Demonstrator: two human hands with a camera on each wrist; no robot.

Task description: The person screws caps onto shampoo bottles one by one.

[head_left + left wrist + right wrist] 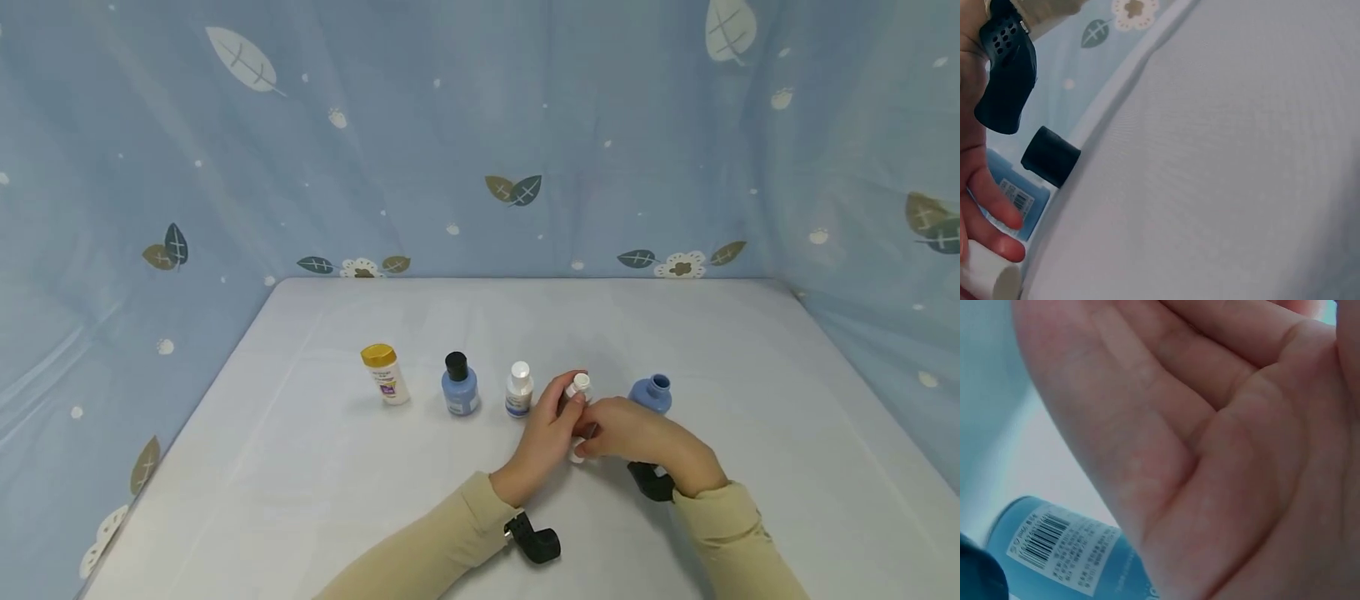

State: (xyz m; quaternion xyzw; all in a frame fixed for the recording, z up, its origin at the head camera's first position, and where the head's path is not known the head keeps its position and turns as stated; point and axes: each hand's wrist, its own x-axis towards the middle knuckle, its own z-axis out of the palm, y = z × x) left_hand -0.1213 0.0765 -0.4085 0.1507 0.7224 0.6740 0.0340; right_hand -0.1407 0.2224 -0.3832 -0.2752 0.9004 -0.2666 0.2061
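My left hand (546,427) grips a small white bottle (578,385), its top rising above the fingers; in the left wrist view a white cylinder (988,275) shows beside the fingertips. Just in front, my right hand (637,429) bends down, thumb and fingers pinching a small white cap (577,451), partly hidden by the fingers. The two hands overlap in the head view. Behind the right hand stands a blue bottle (651,393) with an uncovered neck; its barcode label appears in the right wrist view. The right palm (1235,462) fills most of that view.
Left of the hands stand a white bottle with a white cap (519,390), a blue bottle with a black cap (460,385) and a white bottle with a gold cap (386,375). All stand on the white table (337,517), with a blue leaf-patterned curtain (435,125) behind.
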